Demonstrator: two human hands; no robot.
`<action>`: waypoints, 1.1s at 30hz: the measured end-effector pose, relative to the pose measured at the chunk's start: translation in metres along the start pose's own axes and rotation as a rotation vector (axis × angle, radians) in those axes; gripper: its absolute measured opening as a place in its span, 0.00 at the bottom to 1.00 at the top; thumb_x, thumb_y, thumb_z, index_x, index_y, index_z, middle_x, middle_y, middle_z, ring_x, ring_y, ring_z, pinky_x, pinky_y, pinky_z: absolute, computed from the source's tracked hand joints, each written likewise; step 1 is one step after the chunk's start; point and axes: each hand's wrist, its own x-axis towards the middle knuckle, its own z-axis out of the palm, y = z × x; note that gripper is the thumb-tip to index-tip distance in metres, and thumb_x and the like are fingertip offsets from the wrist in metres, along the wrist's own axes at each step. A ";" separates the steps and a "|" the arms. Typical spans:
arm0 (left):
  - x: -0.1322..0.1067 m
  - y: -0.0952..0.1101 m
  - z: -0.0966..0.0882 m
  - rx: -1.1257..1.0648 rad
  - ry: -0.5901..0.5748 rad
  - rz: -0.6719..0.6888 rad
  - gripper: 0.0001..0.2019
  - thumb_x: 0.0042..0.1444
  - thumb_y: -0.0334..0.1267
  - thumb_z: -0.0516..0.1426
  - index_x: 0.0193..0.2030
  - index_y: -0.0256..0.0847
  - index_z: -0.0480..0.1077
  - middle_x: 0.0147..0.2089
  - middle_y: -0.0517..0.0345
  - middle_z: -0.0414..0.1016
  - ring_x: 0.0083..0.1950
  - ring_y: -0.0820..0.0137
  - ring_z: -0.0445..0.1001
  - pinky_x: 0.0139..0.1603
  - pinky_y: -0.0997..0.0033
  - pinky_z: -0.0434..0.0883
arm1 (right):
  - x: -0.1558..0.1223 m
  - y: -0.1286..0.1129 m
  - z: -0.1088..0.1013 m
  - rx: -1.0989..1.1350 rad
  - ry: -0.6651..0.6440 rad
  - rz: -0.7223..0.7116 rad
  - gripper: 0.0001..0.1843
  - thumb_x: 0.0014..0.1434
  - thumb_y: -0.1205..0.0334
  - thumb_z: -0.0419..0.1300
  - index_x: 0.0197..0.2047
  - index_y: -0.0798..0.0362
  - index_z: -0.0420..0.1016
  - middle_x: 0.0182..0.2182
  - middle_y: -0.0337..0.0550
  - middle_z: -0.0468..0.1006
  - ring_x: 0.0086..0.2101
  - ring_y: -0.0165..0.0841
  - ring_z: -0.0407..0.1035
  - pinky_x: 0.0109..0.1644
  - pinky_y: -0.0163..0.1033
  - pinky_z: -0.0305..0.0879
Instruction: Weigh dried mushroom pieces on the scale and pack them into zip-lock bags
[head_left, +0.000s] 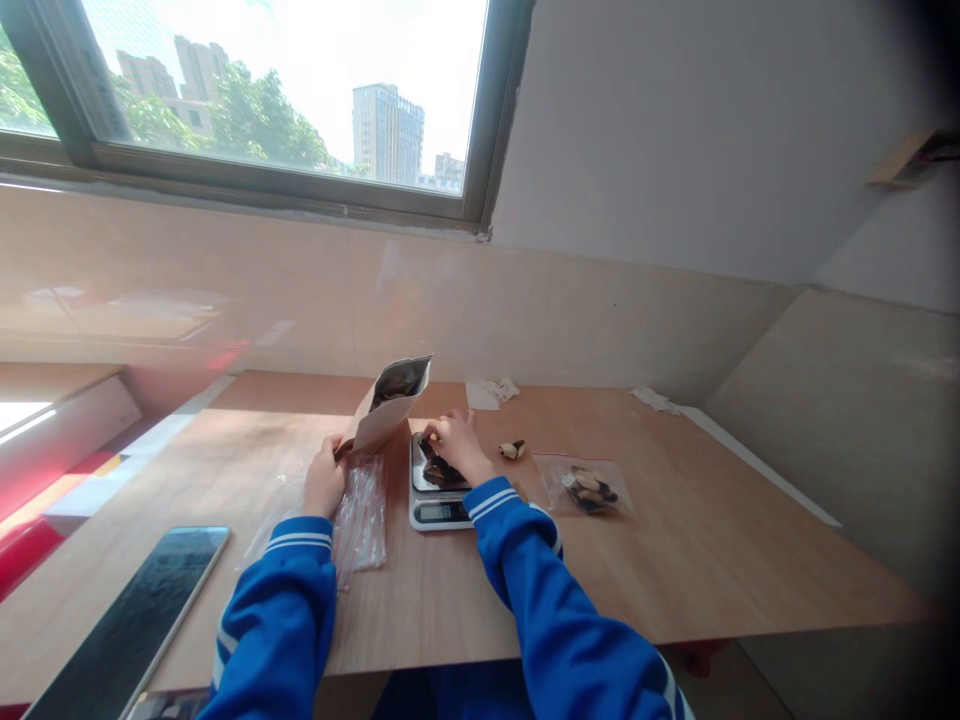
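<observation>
My left hand (325, 480) is closed on the lower end of a pale stand-up pouch (381, 418), tilted with its silvery mouth open and dark contents inside. My right hand (457, 445) reaches over a white kitchen scale (417, 514) with a small display. Its fingers are closed at dark brown dried pieces (442, 472) on the metal plate, apparently pinching one; the hand partly hides them. Clear zip bags (365, 515) lie flat beside the left wrist. To the scale's right rests a loose pale-and-dark piece (512, 450).
A clear zip bag (583, 484) with similar pieces lies farther right. Crumpled white paper (491, 393) is near the wall, behind the scale. A large phone or tablet (131, 625) occupies the table's (720, 560) left front. A window is above.
</observation>
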 end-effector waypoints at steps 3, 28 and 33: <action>0.000 -0.001 0.001 0.001 0.003 -0.012 0.17 0.54 0.42 0.51 0.50 0.39 0.63 0.50 0.46 0.74 0.51 0.59 0.73 0.52 0.59 0.68 | -0.005 0.009 -0.013 0.019 0.161 0.068 0.10 0.59 0.65 0.54 0.41 0.47 0.75 0.41 0.45 0.77 0.47 0.41 0.63 0.55 0.54 0.46; 0.000 0.000 0.001 0.012 -0.019 -0.014 0.19 0.54 0.43 0.51 0.51 0.39 0.63 0.50 0.45 0.74 0.50 0.58 0.72 0.51 0.57 0.68 | -0.045 0.090 -0.015 0.232 0.305 0.278 0.16 0.58 0.61 0.55 0.50 0.53 0.68 0.41 0.48 0.77 0.42 0.38 0.71 0.45 0.41 0.64; -0.001 -0.001 0.002 0.010 -0.012 -0.003 0.18 0.54 0.42 0.51 0.51 0.40 0.63 0.49 0.46 0.74 0.50 0.58 0.72 0.50 0.58 0.68 | -0.013 0.024 -0.014 0.294 0.178 -0.098 0.12 0.57 0.61 0.59 0.45 0.50 0.69 0.40 0.42 0.78 0.41 0.34 0.71 0.48 0.39 0.61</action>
